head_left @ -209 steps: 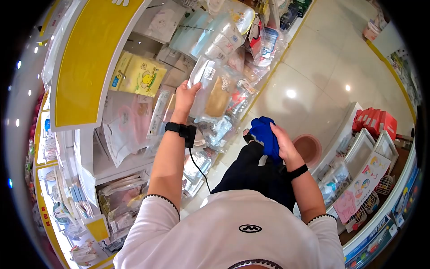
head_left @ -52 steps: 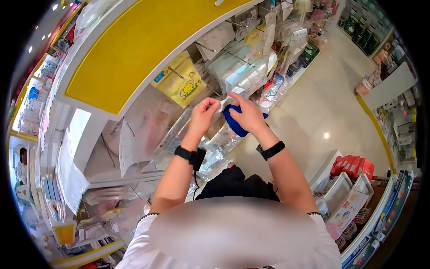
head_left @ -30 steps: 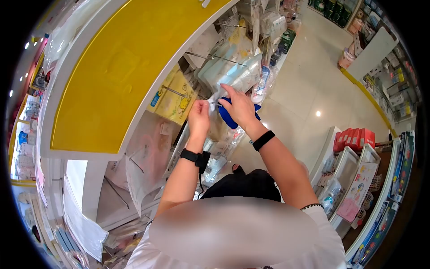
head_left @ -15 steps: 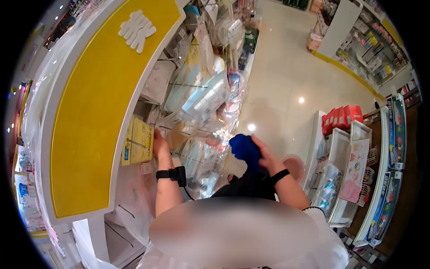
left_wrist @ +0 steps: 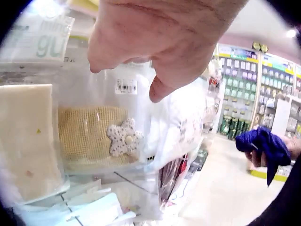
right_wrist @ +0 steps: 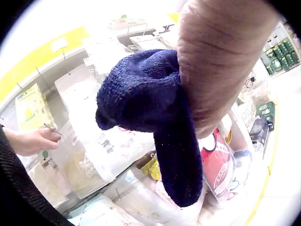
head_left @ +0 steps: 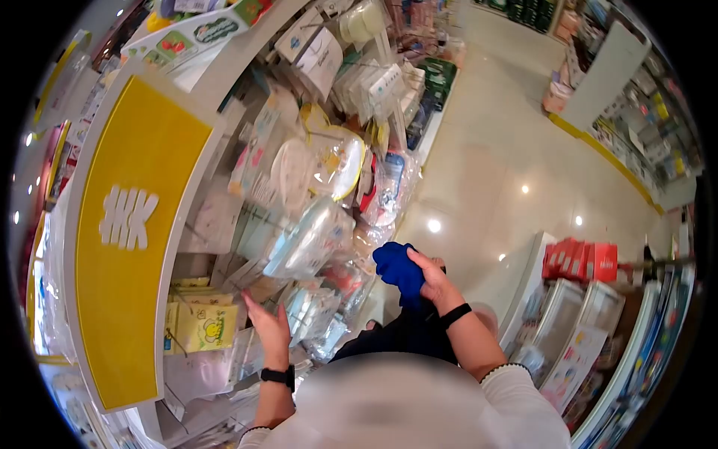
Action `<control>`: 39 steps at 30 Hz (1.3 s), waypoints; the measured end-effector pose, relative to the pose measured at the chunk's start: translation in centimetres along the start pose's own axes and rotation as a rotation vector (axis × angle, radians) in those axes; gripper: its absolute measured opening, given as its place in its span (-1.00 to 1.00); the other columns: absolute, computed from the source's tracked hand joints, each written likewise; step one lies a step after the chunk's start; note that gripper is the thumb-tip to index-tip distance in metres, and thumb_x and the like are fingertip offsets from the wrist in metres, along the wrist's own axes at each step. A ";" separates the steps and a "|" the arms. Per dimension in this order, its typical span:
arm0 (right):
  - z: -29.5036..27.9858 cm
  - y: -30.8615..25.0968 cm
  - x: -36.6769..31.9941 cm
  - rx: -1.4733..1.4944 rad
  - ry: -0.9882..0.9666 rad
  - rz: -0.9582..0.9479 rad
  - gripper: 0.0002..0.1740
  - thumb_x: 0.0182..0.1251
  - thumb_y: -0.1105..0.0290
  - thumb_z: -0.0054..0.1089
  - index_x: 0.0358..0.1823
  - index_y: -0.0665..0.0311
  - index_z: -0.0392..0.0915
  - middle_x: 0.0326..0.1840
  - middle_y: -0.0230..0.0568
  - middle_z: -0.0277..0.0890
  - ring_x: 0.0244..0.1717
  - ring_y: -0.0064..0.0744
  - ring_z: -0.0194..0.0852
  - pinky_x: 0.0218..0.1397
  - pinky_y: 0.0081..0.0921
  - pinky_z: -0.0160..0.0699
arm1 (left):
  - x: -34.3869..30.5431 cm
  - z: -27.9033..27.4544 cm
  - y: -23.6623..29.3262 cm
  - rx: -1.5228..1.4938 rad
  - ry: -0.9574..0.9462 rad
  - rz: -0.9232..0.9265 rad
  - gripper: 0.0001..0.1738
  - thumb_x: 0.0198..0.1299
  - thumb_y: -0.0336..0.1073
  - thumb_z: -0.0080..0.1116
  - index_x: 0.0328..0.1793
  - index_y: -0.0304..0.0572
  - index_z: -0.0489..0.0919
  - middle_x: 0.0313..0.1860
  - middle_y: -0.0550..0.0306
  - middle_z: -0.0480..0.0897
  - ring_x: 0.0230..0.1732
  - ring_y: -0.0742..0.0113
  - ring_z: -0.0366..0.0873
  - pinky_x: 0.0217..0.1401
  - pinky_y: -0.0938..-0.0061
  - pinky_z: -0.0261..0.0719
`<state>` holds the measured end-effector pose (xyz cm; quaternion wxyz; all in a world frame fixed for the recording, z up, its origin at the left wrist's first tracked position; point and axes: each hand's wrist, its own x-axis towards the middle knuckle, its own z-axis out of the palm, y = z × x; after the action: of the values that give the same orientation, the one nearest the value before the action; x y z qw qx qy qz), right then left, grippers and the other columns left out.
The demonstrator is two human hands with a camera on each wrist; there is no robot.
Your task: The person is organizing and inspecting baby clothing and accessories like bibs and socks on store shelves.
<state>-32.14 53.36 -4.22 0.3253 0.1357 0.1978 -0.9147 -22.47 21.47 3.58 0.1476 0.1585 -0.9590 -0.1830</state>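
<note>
My right hand (head_left: 436, 284) grips a bunched dark blue terry cloth (head_left: 402, 269) in front of my legs; one end of the cloth (right_wrist: 178, 160) hangs down in the right wrist view. My left hand (head_left: 267, 329) is raised at the shelf, thumb apart from the fingers, beside the yellow packs (head_left: 206, 325) with a cartoon print. In the left wrist view the left hand (left_wrist: 160, 42) is over a clear bag with a barcode label (left_wrist: 126, 86). A tan mesh piece (left_wrist: 89, 136) with a spotted flower (left_wrist: 124, 137) lies inside that bag.
Bagged goods (head_left: 314, 239) hang on metal pegs along the shelf, under a yellow sign panel (head_left: 138, 224). A tiled aisle floor (head_left: 486, 150) runs to the right. Red boxes (head_left: 580, 259) and white bins (head_left: 557, 314) stand at the right.
Both hands were together at a peg; the right hand has since drawn back towards my body with the blue cloth. The left hand has come away from the peg, its fingers spread.
</note>
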 end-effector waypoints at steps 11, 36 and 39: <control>-4.7 -12.8 2.7 -0.109 0.108 0.140 -0.45 0.23 0.23 0.15 0.17 0.34 0.24 0.02 -0.10 0.44 -0.06 -0.28 0.51 -0.02 -0.38 0.55 | -1.2 5.0 10.9 -0.425 -0.462 -0.466 -0.75 0.21 -0.34 0.04 -0.03 -0.28 0.50 -0.27 0.05 0.59 -0.39 0.38 0.56 -0.31 0.54 0.49; -9.4 -17.2 -1.6 -0.090 0.409 0.010 -0.48 0.23 0.31 0.15 0.16 0.33 0.22 0.03 -0.03 0.40 0.00 -0.21 0.46 0.06 -0.29 0.52 | 32.1 21.4 7.2 0.319 0.101 -0.011 -0.60 0.07 -0.28 0.16 0.02 -0.33 0.47 -0.14 -0.11 0.58 -0.09 0.07 0.53 -0.06 0.26 0.46; -9.7 -17.2 -0.7 -0.112 0.399 0.024 -0.48 0.23 0.31 0.14 0.16 0.35 0.23 0.03 -0.04 0.40 0.00 -0.22 0.46 0.06 -0.31 0.52 | 32.7 20.7 7.0 0.301 0.021 -0.003 -0.59 0.08 -0.24 0.18 0.01 -0.33 0.49 -0.18 -0.06 0.62 -0.13 0.11 0.57 -0.10 0.28 0.49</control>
<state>-41.59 70.37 -7.86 0.2975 0.2982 0.3071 -0.8534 -60.88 22.22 -4.73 0.1320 0.1820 -0.9737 -0.0357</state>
